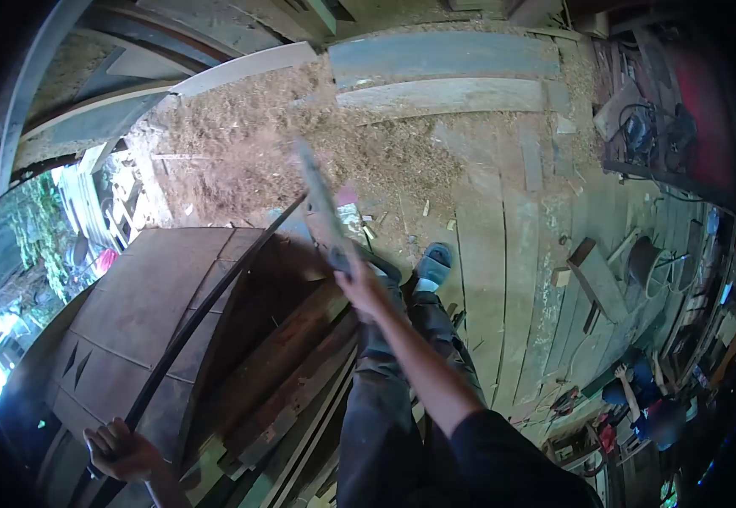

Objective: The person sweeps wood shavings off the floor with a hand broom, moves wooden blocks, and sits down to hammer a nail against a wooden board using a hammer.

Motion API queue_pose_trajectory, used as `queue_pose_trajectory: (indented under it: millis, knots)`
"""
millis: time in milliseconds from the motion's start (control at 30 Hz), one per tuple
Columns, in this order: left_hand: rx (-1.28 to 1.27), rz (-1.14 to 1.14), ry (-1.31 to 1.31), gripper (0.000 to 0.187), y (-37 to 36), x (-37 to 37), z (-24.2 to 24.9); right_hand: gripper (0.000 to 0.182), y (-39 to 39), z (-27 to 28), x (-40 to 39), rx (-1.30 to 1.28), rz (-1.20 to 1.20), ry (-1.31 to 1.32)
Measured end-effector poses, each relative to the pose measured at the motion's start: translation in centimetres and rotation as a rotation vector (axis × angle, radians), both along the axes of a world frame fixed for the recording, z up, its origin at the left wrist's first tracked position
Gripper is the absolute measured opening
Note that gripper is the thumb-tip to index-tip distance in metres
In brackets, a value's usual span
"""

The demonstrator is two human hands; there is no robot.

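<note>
My right hand (361, 289) is closed around the near end of a long, narrow piece of wood (321, 203). Motion blurs its far end, which points over the sawdust. At the lower left, my left hand (122, 451) is curled into a fist on a long dark strip (207, 306). That strip runs diagonally past a large curved brown wooden panel (139, 300), and its upper end comes close to the held piece of wood. Stacked planks (287, 364) lie between the panel and my legs.
Sawdust (241, 152) covers the floor ahead, with a wide bluish board (444, 57) beyond it. My sandalled foot (434, 264) stands on floorboards. A wooden block piece (597, 279) and a round spool-like object (646, 265) lie right. Another person (652, 406) is at lower right.
</note>
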State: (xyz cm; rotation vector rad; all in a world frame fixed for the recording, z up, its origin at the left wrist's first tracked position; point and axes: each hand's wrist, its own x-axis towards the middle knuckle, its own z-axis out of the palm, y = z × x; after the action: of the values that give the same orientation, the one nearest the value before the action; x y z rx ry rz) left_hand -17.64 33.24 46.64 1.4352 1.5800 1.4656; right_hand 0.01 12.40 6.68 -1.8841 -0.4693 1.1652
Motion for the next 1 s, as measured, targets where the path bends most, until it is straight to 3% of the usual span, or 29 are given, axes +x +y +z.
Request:
queue_pose_trajectory:
  millis: [33,133,167,200,233,267,300,333,400,467,500,533,567,600,633,667,700,733,767,800,833,867,933,1000]
  knots:
    - [0.009,-0.034,-0.018,0.028,0.2,0.0,0.0,0.071,-2.4,2.3,2.8,-0.14,0.058,0.109]
    - [-0.133,-0.171,-0.156,0.029,-0.2,0.7,1.9,0.065,-11.2,2.0,4.3,-0.315,-0.028,-0.072]
    - [-0.135,0.017,-0.181,0.027,-1.3,3.3,1.8,0.065,-13.9,1.4,3.9,-0.362,-0.027,-0.309]
    - [-0.134,0.199,-0.21,0.025,-1.7,4.5,2.1,0.064,-16.0,0.4,3.9,-0.451,-0.135,-0.285]
    - [-0.308,-0.372,-0.226,0.02,-2.0,-1.9,3.1,0.065,-19.5,-3.7,3.0,-0.403,-0.327,-0.136]
    - [-0.289,-0.365,-0.219,0.02,-2.5,-2.7,3.5,0.065,-18.5,-2.2,4.2,-0.434,-0.479,0.012]
    - [-0.276,-0.513,-0.236,0.019,-3.1,-2.6,3.3,0.066,-17.8,-1.0,5.6,-0.465,-0.631,0.159]
    - [-0.268,-0.662,-0.247,0.019,-3.5,-2.6,3.1,0.065,-18.7,-4.8,4.7,-0.391,-0.768,0.017]
    - [-0.203,-0.632,-0.115,0.021,-4.7,-0.7,3.2,0.067,-19.5,-11.2,4.3,-0.529,-0.782,-0.039]
    - [-0.221,-0.74,0.012,0.028,-4.9,0.3,3.3,0.068,-15.5,-11.5,4.8,-0.643,-0.585,0.177]
    - [-0.256,-0.816,-0.08,0.026,-5.2,-0.5,3.1,0.068,-11.9,-9.5,4.7,-0.588,-0.561,0.244]
    - [-0.269,-0.812,-0.088,0.026,-5.2,0.2,2.9,0.065,-11.3,-13.7,2.5,-0.562,-0.563,0.157]
    - [-0.239,-0.822,-0.049,0.025,-5.6,1.8,2.8,0.064,-6.9,-9.6,2.8,-0.492,-0.509,0.137]
    - [-0.208,-0.834,-0.009,0.032,-5.8,2.6,2.6,0.062,-6.5,-13.9,0.7,-0.584,-0.335,0.063]
    - [-0.192,-0.832,-0.02,0.032,-6.1,2.4,2.3,0.061,-3.6,-12.4,0.1,-0.6,-0.262,0.063]
    - [-0.171,-0.826,-0.032,0.031,-6.3,2.1,2.1,0.062,-1.0,-10.6,-1.1,-0.55,-0.152,-0.23]
    - [-0.154,-0.788,0.004,0.031,-6.4,2.0,2.1,0.065,2.9,-5.6,-0.1,-0.539,-0.204,0.094]
    - [-0.158,-0.784,-0.006,0.031,-6.3,1.6,2.0,0.069,3.8,-7.4,-2.1,-0.398,-0.243,0.162]
    - [-0.141,-0.729,-0.033,0.031,-6.3,1.2,1.9,0.072,5.7,-5.9,-2.7,-0.438,-0.164,0.131]
    - [-0.124,-0.673,-0.06,0.031,-6.4,0.8,1.7,0.075,5.4,-9.9,-5.8,-0.366,-0.129,0.05]
    - [-0.127,-0.671,-0.071,0.031,-6.5,0.2,1.6,0.074,6.5,-8.9,-6.5,-0.35,-0.023,-0.053]
    - [-0.121,-0.656,-0.104,0.031,-6.5,-0.4,1.4,0.073,8.1,-6.6,-6.0,-0.355,0.076,0.106]
    - [-0.118,-0.638,-0.148,0.031,-6.6,-1.0,1.3,0.072,9.5,-4.7,-7.2,-0.182,0.225,-0.044]
    - [-0.107,-0.571,-0.094,0.03,-6.7,-1.2,1.3,0.072,10.6,-2.8,-7.3,-0.259,0.352,0.154]
